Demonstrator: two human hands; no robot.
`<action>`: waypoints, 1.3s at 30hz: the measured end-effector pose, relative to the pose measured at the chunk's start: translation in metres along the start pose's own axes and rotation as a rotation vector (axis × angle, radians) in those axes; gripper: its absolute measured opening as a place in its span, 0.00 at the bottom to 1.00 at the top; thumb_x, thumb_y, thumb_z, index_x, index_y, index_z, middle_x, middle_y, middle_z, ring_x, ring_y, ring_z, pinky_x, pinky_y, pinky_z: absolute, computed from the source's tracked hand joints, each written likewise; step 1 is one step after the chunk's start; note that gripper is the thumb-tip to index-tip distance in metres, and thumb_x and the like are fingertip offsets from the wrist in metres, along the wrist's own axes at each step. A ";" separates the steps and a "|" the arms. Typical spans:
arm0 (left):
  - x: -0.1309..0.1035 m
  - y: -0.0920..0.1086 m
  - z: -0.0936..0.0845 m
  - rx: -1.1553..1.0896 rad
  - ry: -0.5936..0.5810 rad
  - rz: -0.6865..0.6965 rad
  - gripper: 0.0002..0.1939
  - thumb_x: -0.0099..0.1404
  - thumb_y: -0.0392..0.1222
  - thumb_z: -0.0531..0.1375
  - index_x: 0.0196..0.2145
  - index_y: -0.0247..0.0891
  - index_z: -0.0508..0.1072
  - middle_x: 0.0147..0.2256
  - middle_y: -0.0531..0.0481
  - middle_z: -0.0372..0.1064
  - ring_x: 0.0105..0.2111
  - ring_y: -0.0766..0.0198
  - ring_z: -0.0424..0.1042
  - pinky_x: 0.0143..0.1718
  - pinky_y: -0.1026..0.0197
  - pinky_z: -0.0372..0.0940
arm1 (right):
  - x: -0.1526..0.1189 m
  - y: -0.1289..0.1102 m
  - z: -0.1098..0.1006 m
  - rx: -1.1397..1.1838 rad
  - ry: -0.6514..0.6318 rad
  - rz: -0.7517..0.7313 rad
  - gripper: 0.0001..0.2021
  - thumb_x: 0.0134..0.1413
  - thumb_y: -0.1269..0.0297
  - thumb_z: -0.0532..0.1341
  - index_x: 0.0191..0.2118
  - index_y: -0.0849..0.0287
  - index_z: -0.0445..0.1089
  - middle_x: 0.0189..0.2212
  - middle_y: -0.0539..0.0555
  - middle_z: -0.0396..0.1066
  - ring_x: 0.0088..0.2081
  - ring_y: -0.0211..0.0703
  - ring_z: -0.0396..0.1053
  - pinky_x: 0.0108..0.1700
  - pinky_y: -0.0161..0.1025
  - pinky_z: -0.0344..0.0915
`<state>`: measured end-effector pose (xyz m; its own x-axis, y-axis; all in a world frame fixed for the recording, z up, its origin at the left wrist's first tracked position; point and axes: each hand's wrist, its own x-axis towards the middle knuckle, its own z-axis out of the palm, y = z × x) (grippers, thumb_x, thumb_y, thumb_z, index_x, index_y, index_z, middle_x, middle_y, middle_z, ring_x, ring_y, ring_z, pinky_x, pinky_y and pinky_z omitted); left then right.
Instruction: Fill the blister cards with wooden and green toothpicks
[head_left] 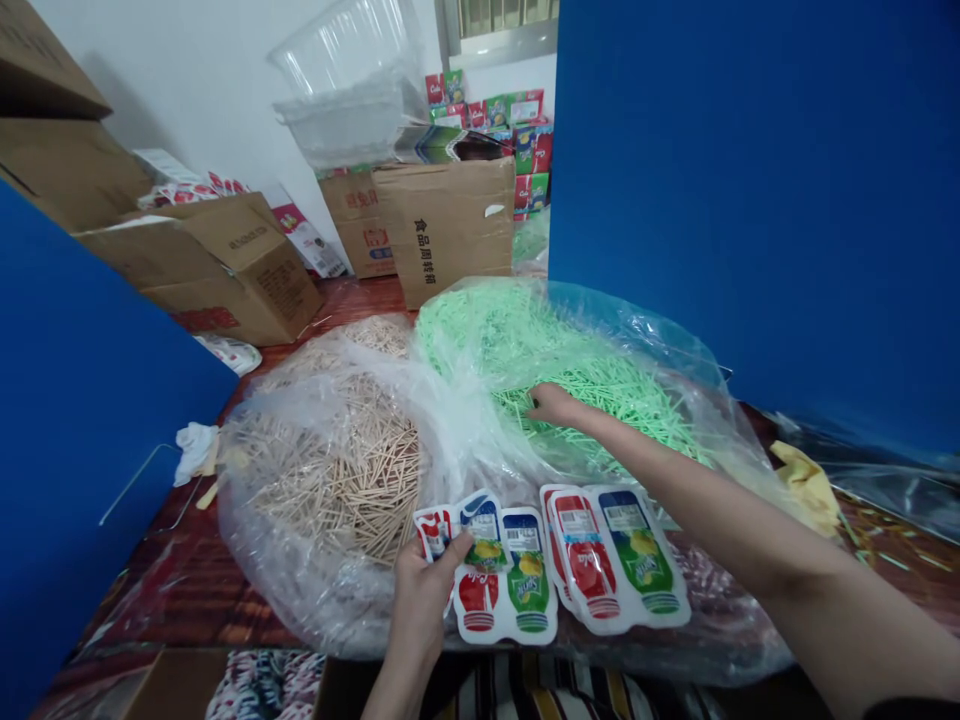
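Note:
My left hand point(427, 590) is closed on a cola-and-lemon drink pouch point(481, 530), thumb pressed over its front. Beneath that pouch, another twin pouch point(529, 570) with red and green bottle shapes lies at the table's front edge. To its right rests a small stack of similar pouches point(628, 560). My right hand point(553, 405) reaches into a heap of thin green sticks point(615, 385) in an open clear bag. Its fingers are bent down at the sticks, and whether they grip any is hidden.
A clear bag of light brown sticks point(367, 470) lies on the left. Cardboard boxes point(450, 220) stand at the back, with printed packs point(531, 150) behind. Blue panels point(750, 200) flank both sides. A yellow cloth point(806, 490) lies at right.

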<state>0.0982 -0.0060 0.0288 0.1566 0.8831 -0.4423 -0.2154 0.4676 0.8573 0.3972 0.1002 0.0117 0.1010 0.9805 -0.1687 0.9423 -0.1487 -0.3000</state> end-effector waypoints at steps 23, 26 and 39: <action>-0.003 0.003 0.000 -0.093 -0.019 -0.011 0.18 0.39 0.41 0.73 0.29 0.32 0.75 0.24 0.48 0.76 0.25 0.56 0.76 0.32 0.56 0.71 | -0.030 -0.007 0.021 0.551 0.234 -0.185 0.13 0.44 0.58 0.60 0.31 0.64 0.72 0.19 0.46 0.63 0.22 0.34 0.58 0.25 0.31 0.54; -0.003 0.004 0.000 -0.105 -0.013 0.000 0.18 0.39 0.40 0.73 0.29 0.33 0.75 0.24 0.48 0.76 0.27 0.55 0.77 0.33 0.56 0.71 | -0.028 -0.008 0.027 0.530 0.238 -0.181 0.15 0.48 0.56 0.58 0.32 0.64 0.72 0.19 0.47 0.63 0.22 0.34 0.57 0.26 0.31 0.54; -0.001 0.003 -0.004 -0.109 -0.018 -0.007 0.18 0.40 0.40 0.72 0.30 0.32 0.75 0.25 0.47 0.77 0.27 0.55 0.76 0.34 0.55 0.71 | -0.041 -0.015 0.013 0.219 0.291 -0.042 0.16 0.57 0.56 0.52 0.35 0.64 0.71 0.20 0.50 0.64 0.24 0.37 0.59 0.27 0.33 0.53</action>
<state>0.0932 -0.0058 0.0304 0.1758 0.8792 -0.4428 -0.3180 0.4764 0.8197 0.3747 0.0606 0.0106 0.1800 0.9771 0.1133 0.8599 -0.1003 -0.5006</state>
